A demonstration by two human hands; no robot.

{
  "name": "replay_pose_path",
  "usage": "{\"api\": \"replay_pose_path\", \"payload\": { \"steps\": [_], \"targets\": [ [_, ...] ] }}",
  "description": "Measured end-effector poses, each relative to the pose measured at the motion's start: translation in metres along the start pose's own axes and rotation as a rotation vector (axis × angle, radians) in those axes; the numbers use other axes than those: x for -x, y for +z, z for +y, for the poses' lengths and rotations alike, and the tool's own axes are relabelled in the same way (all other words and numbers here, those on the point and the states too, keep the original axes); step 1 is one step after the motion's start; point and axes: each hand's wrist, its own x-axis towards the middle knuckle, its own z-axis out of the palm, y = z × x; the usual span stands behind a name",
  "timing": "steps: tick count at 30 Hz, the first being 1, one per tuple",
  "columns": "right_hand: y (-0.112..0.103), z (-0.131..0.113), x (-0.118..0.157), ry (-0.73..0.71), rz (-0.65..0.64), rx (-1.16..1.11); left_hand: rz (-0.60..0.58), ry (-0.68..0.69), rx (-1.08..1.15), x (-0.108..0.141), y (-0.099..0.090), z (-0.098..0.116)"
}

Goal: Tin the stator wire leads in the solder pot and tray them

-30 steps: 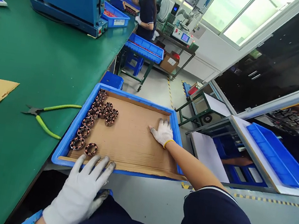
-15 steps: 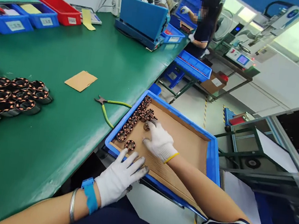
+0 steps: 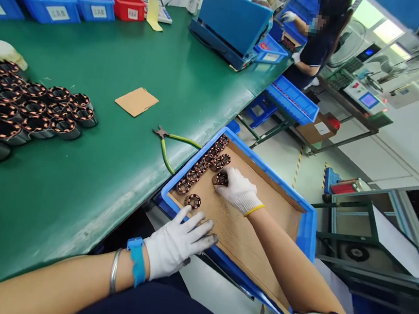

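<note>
A blue tray (image 3: pixel 310 233) lined with cardboard sits at the edge of the bench. Along its left side stand several copper-wound motor stators (image 3: pixel 193 176), packed in a slanting row. My right hand (image 3: pixel 242 190), in a white glove, is over the tray with thumb and fingers around one stator (image 3: pixel 220 179), just right of the row. A single stator (image 3: pixel 193 201) stands apart near the tray's front left corner. Close beside it, my left hand (image 3: pixel 176 243), also gloved, lies spread over the near rim and holds nothing.
Green-handled pliers (image 3: pixel 168 146) and a cardboard square (image 3: pixel 136 101) lie on the green bench (image 3: pixel 113 174). A cluster of larger stators (image 3: pixel 37 122) stands at the left. Bins, including a red bin (image 3: pixel 116 1), line the wall. A co-worker (image 3: pixel 319 42) stands beyond the blue machine (image 3: pixel 230 22).
The view has shifted, so bench and tray sit differently in it. My right thumb, apart from the fingers before, now closes with them around a stator. My left hand stays spread at the rim.
</note>
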Motion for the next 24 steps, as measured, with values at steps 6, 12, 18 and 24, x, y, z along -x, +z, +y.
{"api": "replay_pose_path", "payload": {
  "steps": [6, 12, 18, 24],
  "targets": [
    [0.019, -0.02, 0.023, -0.233, -0.019, -0.296, 0.012, 0.007, -0.021, 0.0, -0.005, 0.002],
    [0.025, -0.024, 0.037, -0.292, -0.073, -0.621, -0.008, -0.002, -0.026, -0.001, -0.007, 0.003],
    [-0.002, 0.011, -0.009, 0.02, 0.252, -0.499, -0.009, -0.001, -0.016, 0.0, -0.005, 0.001],
    [-0.008, 0.008, -0.043, -0.057, 0.042, -0.219, 0.001, -0.002, -0.005, 0.0, -0.009, 0.001]
  ]
}}
